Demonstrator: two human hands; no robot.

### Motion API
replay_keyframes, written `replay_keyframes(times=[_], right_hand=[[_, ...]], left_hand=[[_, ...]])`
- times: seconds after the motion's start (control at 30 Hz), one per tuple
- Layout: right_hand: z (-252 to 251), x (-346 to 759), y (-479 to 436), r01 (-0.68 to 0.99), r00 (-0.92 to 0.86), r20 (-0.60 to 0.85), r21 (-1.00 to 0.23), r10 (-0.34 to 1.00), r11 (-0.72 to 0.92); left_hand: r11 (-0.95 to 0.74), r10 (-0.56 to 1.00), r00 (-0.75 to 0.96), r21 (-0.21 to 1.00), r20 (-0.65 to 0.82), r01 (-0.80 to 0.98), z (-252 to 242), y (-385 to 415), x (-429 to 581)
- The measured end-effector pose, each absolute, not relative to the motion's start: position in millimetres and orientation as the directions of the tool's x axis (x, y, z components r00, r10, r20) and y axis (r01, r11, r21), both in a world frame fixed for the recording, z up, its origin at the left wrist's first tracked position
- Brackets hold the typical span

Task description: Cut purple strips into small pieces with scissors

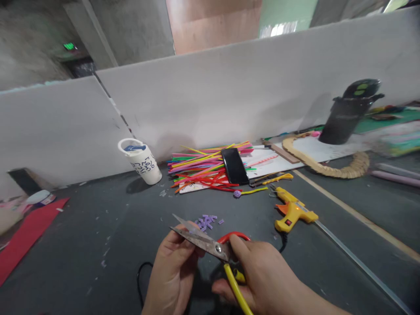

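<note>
My right hand (259, 275) grips a pair of scissors (205, 243) with a red and a yellow handle, the blades parted and pointing left. My left hand (172, 271) is pinched closed right beneath the blades, holding something small that I cannot make out. Just beyond the blades a heap of small purple cut pieces (206, 221) lies on the dark grey table (98, 245).
A yellow glue gun (293, 212) lies right of the scissors. Behind are a pile of coloured sticks (203, 168) with a black phone (234, 165) on top, a tilted white cup (141, 161), a black pot (349, 111), a braided ring (328, 166) and red paper (26, 234) at left.
</note>
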State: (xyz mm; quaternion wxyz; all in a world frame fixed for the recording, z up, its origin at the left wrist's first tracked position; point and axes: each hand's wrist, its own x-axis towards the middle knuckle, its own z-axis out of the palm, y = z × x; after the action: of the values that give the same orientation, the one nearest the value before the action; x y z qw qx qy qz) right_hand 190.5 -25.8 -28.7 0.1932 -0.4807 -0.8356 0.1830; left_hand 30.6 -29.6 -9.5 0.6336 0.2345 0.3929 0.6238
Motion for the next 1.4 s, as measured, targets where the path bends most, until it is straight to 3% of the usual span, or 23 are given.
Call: replay_keyframes(times=[0.2,0.43,0.7,1.07,1.4], right_hand=[[-29.2,190.7,-25.9,0.742,-0.46,0.095,-0.504,0.883,0.441],[-17.5,185.4,-27.1,0.692,-0.527,-0.092,-0.624,0.845,0.363],[-19.2,190.3,-26.4,0.716,-0.489,0.024,-0.56,0.872,0.416],[-16.6,187.7,-28.2,0.758,-0.457,-0.071,-0.554,0.887,0.346],[-20.4,186.3,-27.9,0.739,-0.474,-0.04,-0.56,0.879,0.373]], left_hand=[[0.11,0.977,-0.073,0.769,-0.199,-0.629,-7.8,-28.9,29.9],[0.076,0.995,-0.008,0.796,-0.101,-0.6,-2.9,-30.3,28.1],[0.095,0.986,-0.054,0.808,-0.155,-0.582,0.6,-29.1,28.9],[0.096,0.985,-0.069,0.837,-0.157,-0.538,-1.3,-29.0,28.4],[0.06,0.982,-0.122,0.852,-0.144,-0.521,-1.5,-29.8,27.9]])
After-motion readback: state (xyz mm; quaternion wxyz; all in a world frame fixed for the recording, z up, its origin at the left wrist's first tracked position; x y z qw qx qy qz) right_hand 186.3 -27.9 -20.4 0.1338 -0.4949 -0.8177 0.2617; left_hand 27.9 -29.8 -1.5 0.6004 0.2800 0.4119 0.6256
